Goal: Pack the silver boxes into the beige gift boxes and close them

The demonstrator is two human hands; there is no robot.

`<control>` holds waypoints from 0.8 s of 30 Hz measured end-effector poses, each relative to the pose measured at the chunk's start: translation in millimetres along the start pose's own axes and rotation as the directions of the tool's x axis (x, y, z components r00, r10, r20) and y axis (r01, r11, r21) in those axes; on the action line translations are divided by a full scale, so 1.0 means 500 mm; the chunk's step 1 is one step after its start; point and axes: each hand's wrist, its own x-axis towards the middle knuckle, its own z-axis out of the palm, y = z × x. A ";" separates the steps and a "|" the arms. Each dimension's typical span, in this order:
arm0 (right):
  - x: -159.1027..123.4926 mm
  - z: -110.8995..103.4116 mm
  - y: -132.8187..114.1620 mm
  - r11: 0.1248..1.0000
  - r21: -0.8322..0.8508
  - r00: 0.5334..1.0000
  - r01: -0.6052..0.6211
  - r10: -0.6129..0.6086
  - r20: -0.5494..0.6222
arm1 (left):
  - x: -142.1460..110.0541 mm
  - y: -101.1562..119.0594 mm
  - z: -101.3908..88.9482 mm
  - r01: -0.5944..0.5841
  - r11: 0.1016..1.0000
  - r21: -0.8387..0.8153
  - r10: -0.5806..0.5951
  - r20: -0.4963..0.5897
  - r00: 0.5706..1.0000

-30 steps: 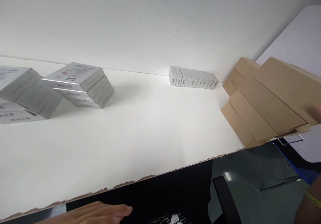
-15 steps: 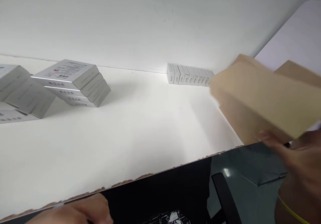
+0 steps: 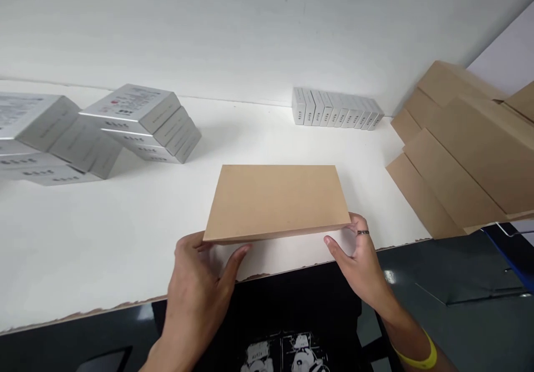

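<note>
A plain brown cardboard box [image 3: 277, 199] is held level between my hands, over the front of the white table. At its near left corner my left hand [image 3: 200, 288] grips it, thumb along the near side and fingers hidden behind the edge. My right hand [image 3: 359, 255], with a dark ring on one finger, holds the near right corner; its thumb points inward, apart from the near edge. Whether the box touches the tabletop I cannot tell.
Fanned stacks of white printed boxes [image 3: 137, 122] stand at the left. A row of small white boxes [image 3: 336, 108] lines the wall. Folded brown cardboard boxes [image 3: 463, 155] lie at the right. The white table [image 3: 125, 238] has a chipped front edge.
The brown box has moved from the right side to the middle in front of me. My left hand has come up from the table's edge and taken hold of it too.
</note>
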 end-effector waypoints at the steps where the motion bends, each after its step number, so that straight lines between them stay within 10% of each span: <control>1: -0.006 0.013 0.003 1.000 -0.005 0.999 0.009 -0.009 -0.054 | -0.004 0.004 0.004 0.033 0.999 -0.001 -0.033 -0.004 0.999; 9: -0.029 0.055 0.051 0.984 -0.146 0.941 0.099 -0.140 -0.309 | -0.046 0.002 0.028 -0.012 0.997 -0.071 0.006 -0.091 0.996; 24: -0.052 0.050 0.070 0.951 -0.239 0.895 0.195 -0.272 -0.353 | -0.082 -0.002 0.048 -0.335 0.942 -0.002 0.328 -0.195 0.924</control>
